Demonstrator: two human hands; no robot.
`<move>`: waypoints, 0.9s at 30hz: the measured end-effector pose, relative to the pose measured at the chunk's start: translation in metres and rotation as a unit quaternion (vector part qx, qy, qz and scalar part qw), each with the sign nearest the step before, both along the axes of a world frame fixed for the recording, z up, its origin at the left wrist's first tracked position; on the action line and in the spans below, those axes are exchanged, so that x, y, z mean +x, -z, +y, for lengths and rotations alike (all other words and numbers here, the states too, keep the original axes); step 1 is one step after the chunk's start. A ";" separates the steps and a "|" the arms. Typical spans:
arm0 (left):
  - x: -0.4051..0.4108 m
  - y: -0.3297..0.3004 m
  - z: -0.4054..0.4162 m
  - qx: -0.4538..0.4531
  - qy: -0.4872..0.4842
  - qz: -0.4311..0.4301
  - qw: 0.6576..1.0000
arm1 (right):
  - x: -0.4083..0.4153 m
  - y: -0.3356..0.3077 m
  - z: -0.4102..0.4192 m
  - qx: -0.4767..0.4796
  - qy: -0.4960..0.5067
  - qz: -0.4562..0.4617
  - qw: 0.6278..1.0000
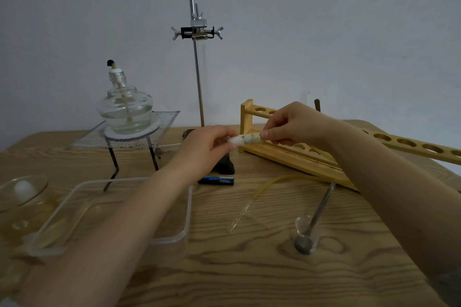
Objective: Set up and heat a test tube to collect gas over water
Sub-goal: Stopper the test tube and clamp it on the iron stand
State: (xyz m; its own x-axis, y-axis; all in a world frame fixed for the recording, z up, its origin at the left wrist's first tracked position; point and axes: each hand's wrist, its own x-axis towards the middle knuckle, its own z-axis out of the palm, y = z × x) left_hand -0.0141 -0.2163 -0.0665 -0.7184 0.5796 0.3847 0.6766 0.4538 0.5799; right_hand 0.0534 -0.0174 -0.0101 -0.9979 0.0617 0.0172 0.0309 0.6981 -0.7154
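Pale grey wall stands behind a wooden desk (249,269) with strong grain. At 9 o'clock a glass dish (23,192) lies at the desk's edge, and just right of it sits a clear plastic tray (184,227). Toward 10 o'clock a glass spirit lamp (124,107) rests on wire mesh (164,122) over a dark tripod. At 12 o'clock a metal stand rod (197,70) rises, bearing a clamp (198,32). The left hand (207,147) reaches over the tray, its grip pinched on a white wad (234,140) at the mouth of a short tube (245,138) held level at the centre of the view. The tube's other end carries a pale stopper (255,137), and the right hand (296,123) has its grip clamped on that stopper end. Below the hands lies a blue and black battery (216,180). At 5 o'clock a yellowish hose (269,182) with a glass tip lies beside a small beaker (309,229) holding a metal spoon (321,207). Toward 3 o'clock stretches a wooden rack (411,144) with one glass tube (304,97) standing in it.
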 end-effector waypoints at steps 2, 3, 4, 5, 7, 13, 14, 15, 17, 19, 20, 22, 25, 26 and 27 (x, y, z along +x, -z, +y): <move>0.001 0.002 0.001 0.008 -0.003 0.003 1.000 | 0.002 0.002 -0.001 -0.026 0.010 -0.001 1.000; 0.002 0.002 0.002 0.010 -0.002 0.003 1.000 | 0.002 0.002 -0.001 -0.036 0.014 -0.003 0.999; 0.002 0.002 0.003 0.009 -0.003 0.003 1.000 | 0.002 0.003 -0.001 -0.040 0.017 -0.004 0.999; 0.003 0.002 0.004 0.008 -0.004 0.002 1.000 | 0.002 0.003 -0.001 -0.037 0.020 -0.005 0.999; 0.003 0.002 0.005 0.003 -0.003 -0.003 1.000 | 0.002 0.003 0.000 -0.021 0.024 -0.003 0.999; 0.003 -0.004 0.009 -0.016 0.003 -0.037 0.999 | 0.001 -0.003 0.004 0.007 -0.021 0.007 1.000; 0.002 -0.004 0.009 -0.023 0.004 -0.034 0.999 | 0.000 -0.003 0.003 0.021 -0.027 0.010 0.999; 0.003 -0.003 0.009 -0.032 0.006 -0.028 0.999 | -0.001 -0.002 0.003 0.033 -0.030 0.014 0.999; 0.004 -0.002 0.011 -0.037 0.003 -0.019 0.999 | -0.003 0.002 0.001 0.041 -0.030 0.019 0.999; 0.007 0.000 0.011 -0.022 -0.003 -0.021 1.000 | -0.003 0.005 0.001 0.025 -0.023 0.023 0.999; 0.008 0.001 0.012 -0.011 -0.006 -0.024 1.000 | -0.002 0.006 0.001 0.019 -0.021 0.025 0.999; 0.010 0.002 0.013 -0.004 -0.011 -0.025 1.000 | -0.002 0.007 0.000 0.029 -0.021 0.023 0.999; 0.009 0.001 0.013 -0.035 -0.012 -0.017 0.999 | -0.003 0.009 -0.001 0.054 -0.028 0.013 0.998; 0.007 0.001 0.013 -0.044 -0.013 -0.013 0.999 | -0.003 0.010 -0.002 0.061 -0.028 0.011 0.998; 0.005 -0.001 0.012 -0.048 -0.011 -0.009 0.999 | -0.003 0.009 -0.004 0.071 -0.028 0.013 0.997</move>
